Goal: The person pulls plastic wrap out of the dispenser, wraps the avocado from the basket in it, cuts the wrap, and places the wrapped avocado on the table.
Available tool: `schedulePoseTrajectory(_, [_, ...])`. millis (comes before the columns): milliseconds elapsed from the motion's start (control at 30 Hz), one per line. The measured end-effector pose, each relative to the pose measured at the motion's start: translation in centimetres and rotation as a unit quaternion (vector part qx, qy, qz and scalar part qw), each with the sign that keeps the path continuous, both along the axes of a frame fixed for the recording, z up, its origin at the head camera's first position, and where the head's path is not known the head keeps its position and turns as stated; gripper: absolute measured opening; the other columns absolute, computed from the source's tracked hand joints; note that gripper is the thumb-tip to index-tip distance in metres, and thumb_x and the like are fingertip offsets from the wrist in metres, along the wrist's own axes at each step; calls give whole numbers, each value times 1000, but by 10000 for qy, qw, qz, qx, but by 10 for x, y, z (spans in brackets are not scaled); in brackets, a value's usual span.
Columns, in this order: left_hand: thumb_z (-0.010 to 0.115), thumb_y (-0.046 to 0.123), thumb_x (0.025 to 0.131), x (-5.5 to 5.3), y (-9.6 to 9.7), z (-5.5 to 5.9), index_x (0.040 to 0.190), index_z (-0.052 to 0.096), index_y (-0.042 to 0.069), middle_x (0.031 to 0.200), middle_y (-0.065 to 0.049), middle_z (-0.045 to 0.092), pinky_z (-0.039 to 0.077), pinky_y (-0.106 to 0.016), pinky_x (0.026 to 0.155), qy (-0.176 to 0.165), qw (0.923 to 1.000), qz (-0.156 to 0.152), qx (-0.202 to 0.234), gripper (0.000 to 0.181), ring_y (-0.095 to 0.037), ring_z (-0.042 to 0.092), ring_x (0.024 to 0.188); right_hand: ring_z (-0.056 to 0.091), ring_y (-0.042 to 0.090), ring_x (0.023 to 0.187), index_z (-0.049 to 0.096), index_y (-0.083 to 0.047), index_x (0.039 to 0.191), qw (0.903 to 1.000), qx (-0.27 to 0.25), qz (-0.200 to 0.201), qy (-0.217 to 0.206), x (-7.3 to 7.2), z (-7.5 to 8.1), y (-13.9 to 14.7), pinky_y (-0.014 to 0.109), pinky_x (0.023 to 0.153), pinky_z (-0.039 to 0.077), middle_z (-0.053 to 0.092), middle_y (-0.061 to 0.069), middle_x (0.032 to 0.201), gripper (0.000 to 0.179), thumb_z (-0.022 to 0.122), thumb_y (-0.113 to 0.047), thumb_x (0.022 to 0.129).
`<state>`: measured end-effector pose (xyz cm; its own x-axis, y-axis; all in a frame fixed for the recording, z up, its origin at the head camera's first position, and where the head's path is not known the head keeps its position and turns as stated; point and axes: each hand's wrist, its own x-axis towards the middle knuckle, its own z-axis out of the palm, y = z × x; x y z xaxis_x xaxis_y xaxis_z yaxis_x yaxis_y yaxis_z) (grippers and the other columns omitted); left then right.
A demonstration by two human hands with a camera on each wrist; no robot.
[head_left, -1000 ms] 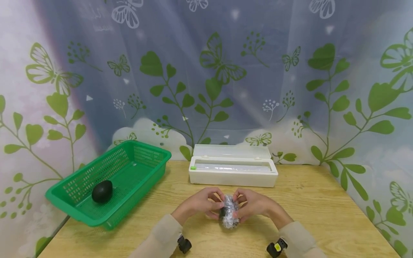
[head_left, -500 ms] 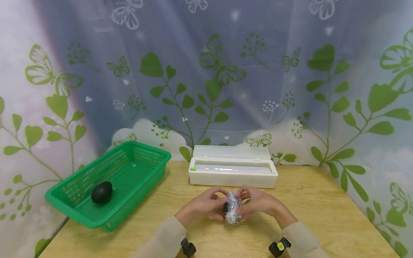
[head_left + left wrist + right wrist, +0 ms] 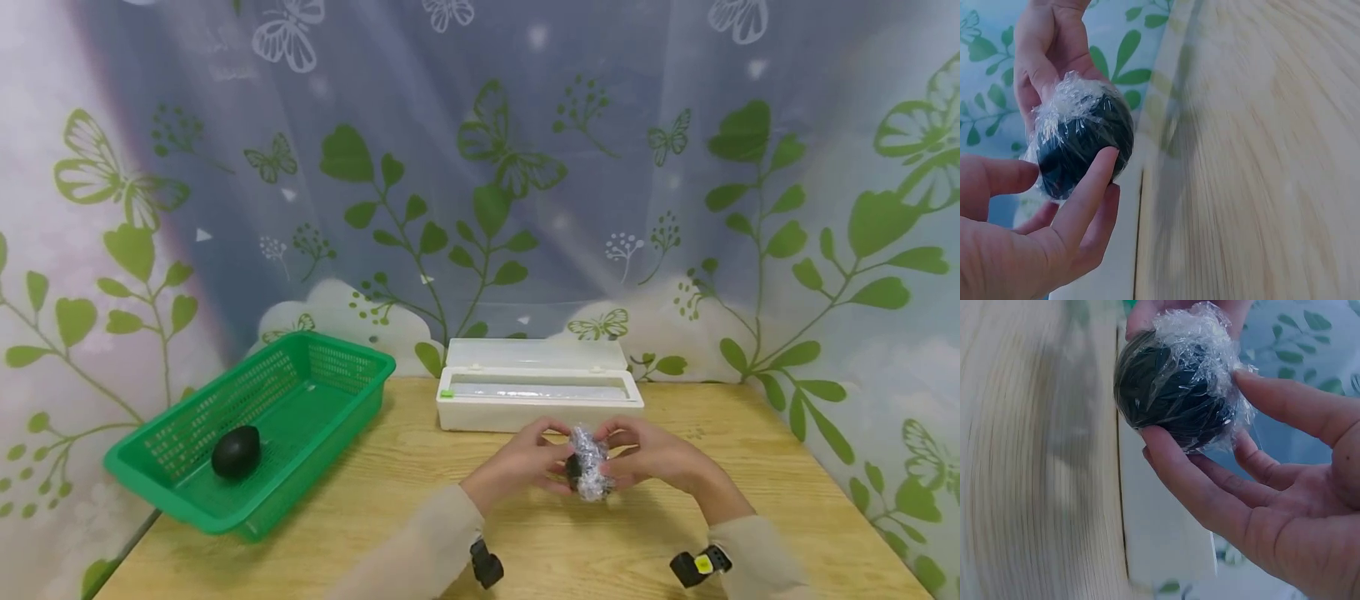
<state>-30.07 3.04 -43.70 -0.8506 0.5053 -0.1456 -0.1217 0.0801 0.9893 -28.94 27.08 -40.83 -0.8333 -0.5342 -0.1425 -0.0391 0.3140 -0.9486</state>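
A dark avocado [image 3: 589, 468] wrapped in crumpled clear cling film is between my two hands, in front of the white box. My left hand [image 3: 523, 460] grips its left side with thumb and fingers. From the right, my right hand [image 3: 658, 455] pinches it the same way. In the left wrist view, the avocado [image 3: 1094, 137] shows dark skin under stretched film, with film bunched at one side. The bunched film gathers near my right thumb in the right wrist view, where the avocado [image 3: 1166, 387] is held above the wooden table.
A white cling film dispenser [image 3: 540, 415] stands at the back of the table [image 3: 405, 517], its lid raised and a roll inside. At the left is a green perforated basket [image 3: 330, 417] holding another dark avocado [image 3: 236, 452]. A patterned curtain [image 3: 420, 167] hangs behind.
Both hands have moved to the right and slightly away from me, carrying the wrapped avocado. The basket and dispenser have stayed put.
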Motion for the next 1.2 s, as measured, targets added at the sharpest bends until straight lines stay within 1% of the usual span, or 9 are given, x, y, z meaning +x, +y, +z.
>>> schedulePoseTrajectory(100, [62,15,104,0,22,0,131,52,8,113,-18,58,65,-51,83,-73,9999,56,65,29,-32,71,97,69,25,104,46,8,136,9999,60,-119,39,3,-1,21,51,87,64,57,27,134,51,72,-14,97])
schedulePoseTrajectory(233, [63,11,103,1,53,0,125,55,8,105,-16,59,64,-55,85,-80,9995,251,176,24,-31,71,92,68,25,107,45,7,137,9994,102,-317,51,6,-2,49,48,87,64,53,32,137,52,71,-13,97])
schedulePoseTrajectory(467, [63,5,101,-3,104,-4,118,58,9,100,-15,60,61,-61,87,-182,9978,490,410,18,-34,71,91,68,25,107,43,11,136,9973,381,-609,119,13,6,85,47,86,64,53,35,136,53,71,-12,97])
schedulePoseTrajectory(633, [64,-1,99,-3,134,-4,122,67,9,102,-17,63,61,-59,88,-335,9949,634,707,26,-34,71,94,67,23,108,41,10,139,9935,648,-925,163,13,6,115,48,86,64,52,36,137,55,69,-14,99])
schedulePoseTrajectory(767, [65,-7,95,-1,157,-8,122,71,9,103,-19,67,60,-60,89,-504,9924,693,883,32,-35,72,95,68,20,107,37,12,142,9928,762,-919,38,13,6,138,48,87,63,53,34,138,55,64,-16,102])
schedulePoseTrajectory(900, [66,-11,93,1,175,-12,120,72,10,97,-19,69,62,-58,86,-603,9920,756,811,34,-38,74,91,68,21,108,33,17,143,9939,782,-775,-106,16,6,155,47,88,63,53,37,137,57,60,-13,103])
schedulePoseTrajectory(1000, [67,-12,92,2,184,-15,118,72,9,92,-18,69,63,-56,84,-599,9918,823,769,35,-40,75,88,68,23,108,31,20,143,9938,811,-740,-155,17,5,161,47,87,63,49,43,136,59,60,-11,103])
schedulePoseTrajectory(1100, [67,-13,91,3,191,-17,116,73,8,91,-18,68,63,-56,83,-623,9909,901,788,34,-39,74,86,68,23,107,31,20,143,9919,923,-842,-222,17,4,163,45,85,63,47,45,137,58,60,-10,103])
schedulePoseTrajectory(1200, [67,-12,91,3,194,-17,116,72,8,90,-16,66,63,-56,82,-544,9921,941,623,33,-42,74,84,68,23,105,32,19,143,9889,1077,-984,-274,15,3,162,45,84,64,49,44,136,56,59,-9,102])
